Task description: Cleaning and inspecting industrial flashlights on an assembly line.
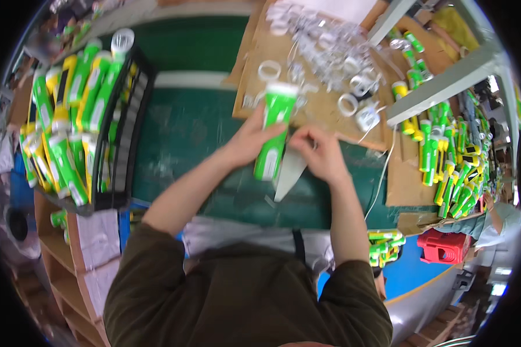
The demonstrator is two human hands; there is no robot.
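Over the green worktable, my left hand is wrapped round a green flashlight with a white head end. The flashlight stands nearly lengthwise in view, its head pointing away from me. Close beside its right side, my right hand has thumb and fingers pinched together. Below those fingers is a flat, pale, tapering piece, its narrow tip toward me. Whether my right fingers grip this piece or something smaller is hidden.
A black crate heaped with green and yellow flashlights stands at left. Cardboard at the far side bears white rings and clear plastic parts. More flashlights lie at right, beyond a grey metal frame. A white cord crosses the table.
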